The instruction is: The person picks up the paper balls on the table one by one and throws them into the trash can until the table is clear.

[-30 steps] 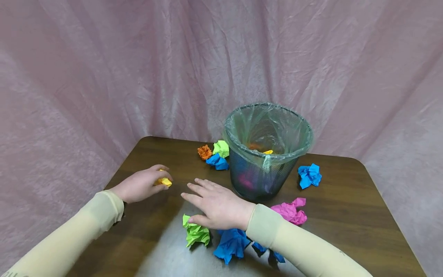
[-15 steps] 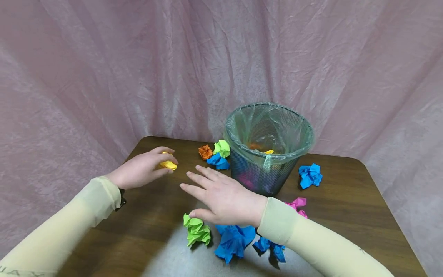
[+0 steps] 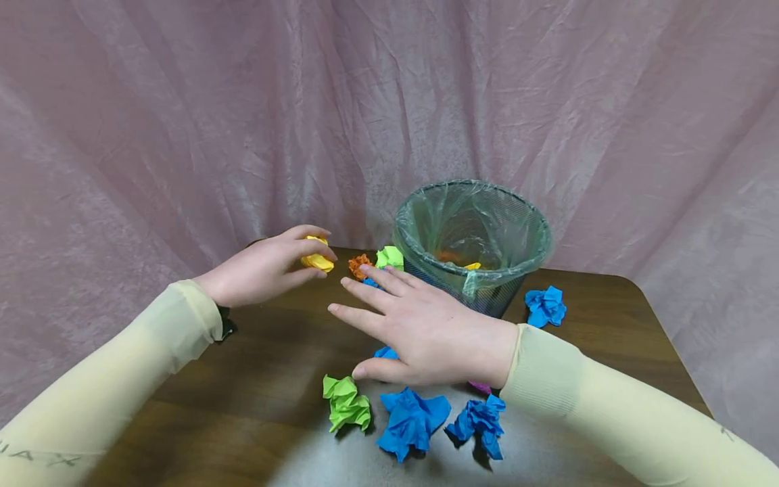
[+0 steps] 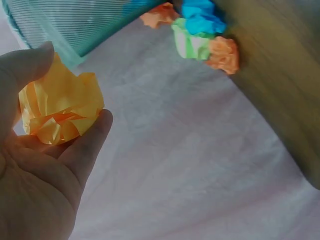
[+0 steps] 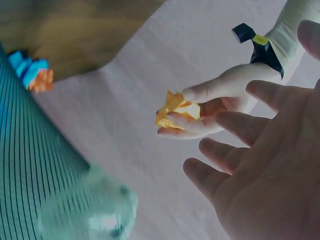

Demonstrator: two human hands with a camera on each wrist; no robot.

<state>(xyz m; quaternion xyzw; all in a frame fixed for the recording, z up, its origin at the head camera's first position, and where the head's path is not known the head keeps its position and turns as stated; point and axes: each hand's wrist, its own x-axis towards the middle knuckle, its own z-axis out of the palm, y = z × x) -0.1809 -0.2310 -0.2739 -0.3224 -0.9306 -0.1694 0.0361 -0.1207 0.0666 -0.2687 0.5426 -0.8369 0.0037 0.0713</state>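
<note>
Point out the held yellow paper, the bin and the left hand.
Yellow paper [image 4: 65, 102]: left wrist view, its crumpled middle.
Bin [image 3: 499, 293]: head view, mesh wall below the rim.
Left hand [image 3: 263, 269]: head view, back of the hand.

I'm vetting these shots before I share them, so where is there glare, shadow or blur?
Head view: pale sheen on the front of the table, dark shadow beneath the front-right blue paper; left wrist view: the yellow paper shows clear creases, the curtain looks soft and hazy; right wrist view: the bin liner is blurred, with one bright patch.
</note>
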